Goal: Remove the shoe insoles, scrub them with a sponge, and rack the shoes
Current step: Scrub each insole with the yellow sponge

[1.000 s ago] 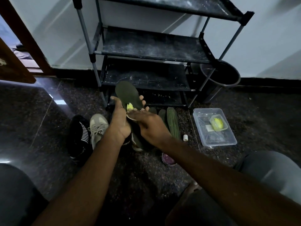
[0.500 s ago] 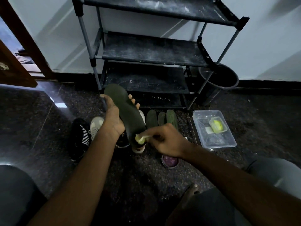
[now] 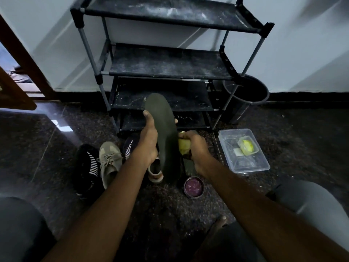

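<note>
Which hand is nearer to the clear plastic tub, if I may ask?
Right. The right hand, holding the sponge, is just left of the tub; the left hand is farther left, gripping the insole.

The insole (image 3: 166, 137) is hiding most of the fingers of the left hand (image 3: 149, 140), and the right hand (image 3: 196, 148) is covering much of the yellow sponge (image 3: 182, 146). The left wrist and the insole are masking a pale shoe (image 3: 155, 172) and a striped black shoe (image 3: 130, 146). The top edge is cutting off the shoe rack (image 3: 170, 65). The yellow item (image 3: 248, 148) in the small tub (image 3: 240, 143) is showing too blurred to identify.
</note>
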